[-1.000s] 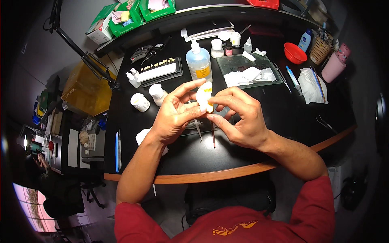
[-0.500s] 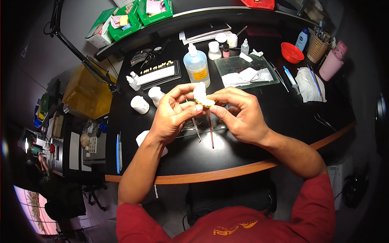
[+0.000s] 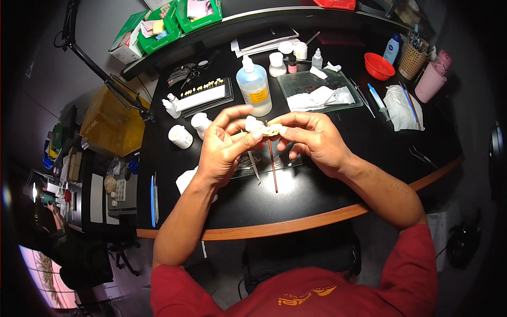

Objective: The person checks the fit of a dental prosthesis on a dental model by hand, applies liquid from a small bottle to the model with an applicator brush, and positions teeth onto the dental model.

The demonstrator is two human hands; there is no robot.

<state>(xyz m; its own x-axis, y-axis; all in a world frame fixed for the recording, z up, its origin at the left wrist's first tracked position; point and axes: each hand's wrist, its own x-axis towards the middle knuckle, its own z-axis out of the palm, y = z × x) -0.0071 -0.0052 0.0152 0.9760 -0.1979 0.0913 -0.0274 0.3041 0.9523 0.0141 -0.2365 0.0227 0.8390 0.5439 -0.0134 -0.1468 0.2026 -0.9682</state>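
Above the middle of the desk, both hands hold a small white and yellow dental cast (image 3: 254,125) between fingers and thumbs. My left hand (image 3: 224,145) pinches its white side, with the thumb in front and the forefinger raised behind. On the yellow-edged side, my right hand (image 3: 317,138) grips with thumb and forefinger, its other fingers curled. Whether the cast is one piece or two touching parts, I cannot tell. Beneath the hands lie a thin brush with a reddish-brown handle (image 3: 274,171) and a slim metal instrument (image 3: 254,166), their far ends hidden, beside a glass plate (image 3: 289,162).
Behind the hands stand a large clear bottle (image 3: 253,87) and white jars (image 3: 180,137). A tooth shade guide (image 3: 206,96) sits left of the bottle. Rightward are a glass slab with tissues (image 3: 319,98), a red bowl (image 3: 379,66), a syringe (image 3: 378,101) and tweezers (image 3: 423,157).
The cast has been tipped lower and flatter, showing more of its yellow-edged side. My right thumb and fingers have shifted their hold on it, and my left forefinger has lifted away.
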